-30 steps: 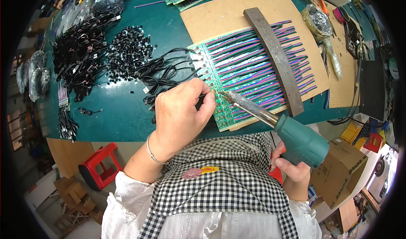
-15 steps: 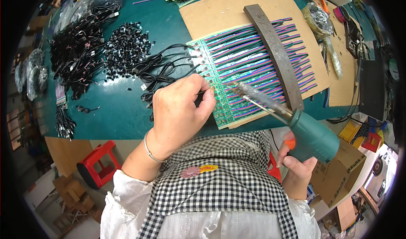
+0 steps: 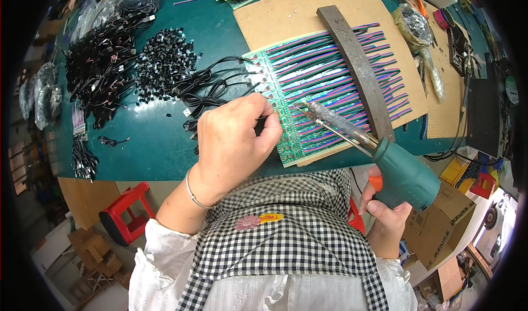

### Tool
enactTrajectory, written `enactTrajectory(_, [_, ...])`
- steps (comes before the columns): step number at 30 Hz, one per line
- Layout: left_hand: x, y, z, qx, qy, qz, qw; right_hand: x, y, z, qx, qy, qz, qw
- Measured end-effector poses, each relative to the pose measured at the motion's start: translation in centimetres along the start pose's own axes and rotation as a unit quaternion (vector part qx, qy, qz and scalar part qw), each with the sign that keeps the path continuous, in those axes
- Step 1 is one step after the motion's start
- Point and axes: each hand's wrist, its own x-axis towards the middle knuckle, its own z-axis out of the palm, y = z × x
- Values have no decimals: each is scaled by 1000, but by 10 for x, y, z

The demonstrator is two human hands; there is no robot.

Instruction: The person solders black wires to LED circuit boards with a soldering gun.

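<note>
At the left edge of a green circuit board panel point(image 3: 286, 140), my left hand point(image 3: 234, 140) is closed in a pinch on a thin black cable point(image 3: 260, 125), partly hidden by the fingers. My right hand point(image 3: 385, 209) grips a green soldering gun point(image 3: 404, 173) with an orange trigger. The gun's metal tip points left and hovers over or touches the panel near my left fingertips; I cannot tell which. Rows of red, blue, green and black wires point(image 3: 313, 85) run right from the panel. A dark metal bar point(image 3: 357, 72) lies across them. Several black cables point(image 3: 220, 85) meet the panel's upper left edge.
The panel rests on brown cardboard point(image 3: 264, 17) on a green table point(image 3: 159, 157). Left are a heap of small black connectors point(image 3: 165, 63) and a black cable pile point(image 3: 102, 80). Foil-wrapped material point(image 3: 412, 25) sits at the far right. A red stool point(image 3: 126, 215) stands below the table.
The soldering gun has shifted slightly to the left. My left hand has moved very little and keeps its pinch at the panel's edge.
</note>
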Motion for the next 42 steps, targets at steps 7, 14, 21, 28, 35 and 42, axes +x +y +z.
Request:
enactTrajectory(7, [0,2,-2,-10,-1,-7,1000,0,-5,2,24,17,-25,999])
enactTrajectory(14, [2,7,-8,13,-21,-41,999,27,-8,-24,82,-19,-82,993])
enactTrajectory(21, [4,15,-10,-10,-33,-36,999,67,-50,-57,204,49,-198,958])
enactTrajectory(28, [-17,11,-49,-2,-70,-10,997,94,-48,-54,44,184,-147,971])
enactTrajectory(35, [-52,-134,-118,211,82,-45,973,58,-61,-44,-61,196,-187,961])
enactTrajectory(42, [-105,-233,-142,181,76,-141,970,36,-77,-19,-90,150,-237,956])
